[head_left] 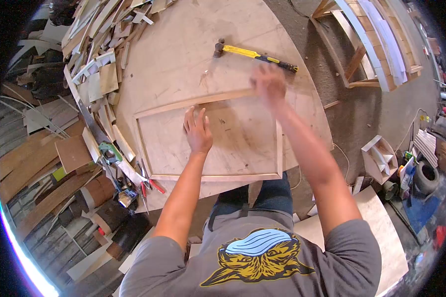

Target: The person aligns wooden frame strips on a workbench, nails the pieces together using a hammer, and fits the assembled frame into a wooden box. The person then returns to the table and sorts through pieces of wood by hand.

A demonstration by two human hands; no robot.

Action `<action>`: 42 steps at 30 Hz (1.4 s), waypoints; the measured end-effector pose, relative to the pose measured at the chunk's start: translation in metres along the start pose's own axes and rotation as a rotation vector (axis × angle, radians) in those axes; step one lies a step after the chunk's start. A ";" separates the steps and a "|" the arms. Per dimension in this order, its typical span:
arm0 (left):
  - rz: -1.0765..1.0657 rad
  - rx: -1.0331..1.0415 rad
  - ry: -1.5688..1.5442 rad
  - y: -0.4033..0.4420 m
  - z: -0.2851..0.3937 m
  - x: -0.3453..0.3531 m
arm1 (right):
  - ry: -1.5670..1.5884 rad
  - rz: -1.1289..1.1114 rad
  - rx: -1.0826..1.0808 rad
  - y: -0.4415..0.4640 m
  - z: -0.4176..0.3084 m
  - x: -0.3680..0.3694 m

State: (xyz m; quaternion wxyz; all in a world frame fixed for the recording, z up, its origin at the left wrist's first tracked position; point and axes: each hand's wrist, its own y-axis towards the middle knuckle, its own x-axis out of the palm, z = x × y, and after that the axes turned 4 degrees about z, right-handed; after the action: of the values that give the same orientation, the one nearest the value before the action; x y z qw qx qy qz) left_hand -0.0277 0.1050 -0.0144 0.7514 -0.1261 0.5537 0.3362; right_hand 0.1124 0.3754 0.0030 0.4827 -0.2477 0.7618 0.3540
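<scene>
A thin rectangular wooden frame [218, 177] lies flat on the plywood tabletop [168, 59]. My left hand [198, 131] is at the frame's far rail, fingers stretched out and apart, fingertips at the rail's inner edge. Over the far right corner is my right hand [270, 85], smeared by motion, so its fingers and anything in them cannot be made out. Just beyond that hand lies a hammer [248, 52] with a yellow and black handle, its head pointing left. Small dark bits [223, 121] lie inside the frame.
Wood offcuts [109, 79] are heaped along the table's left edge. Near them lie a handsaw [91, 121] and red-handled pliers [144, 190]. A slatted wooden structure [376, 44] stands on the floor at right, with a small wooden box [379, 158] lower down.
</scene>
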 end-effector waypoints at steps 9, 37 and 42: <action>0.060 0.015 -0.006 -0.008 -0.005 0.006 | 0.301 -0.097 -0.156 -0.119 -0.106 0.026; 0.228 0.064 0.044 0.118 0.207 0.124 | 0.860 0.193 0.688 -0.124 0.075 -0.031; 0.240 0.089 0.090 0.123 0.209 0.137 | 0.744 0.172 0.500 -0.098 0.085 -0.031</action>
State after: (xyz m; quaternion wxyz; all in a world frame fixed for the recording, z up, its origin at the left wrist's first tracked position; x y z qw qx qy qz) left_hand 0.0712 0.3634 -0.0437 0.6850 -0.0404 0.6122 0.3929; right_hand 0.2432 0.3815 -0.0222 0.1902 -0.1696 0.9632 0.0849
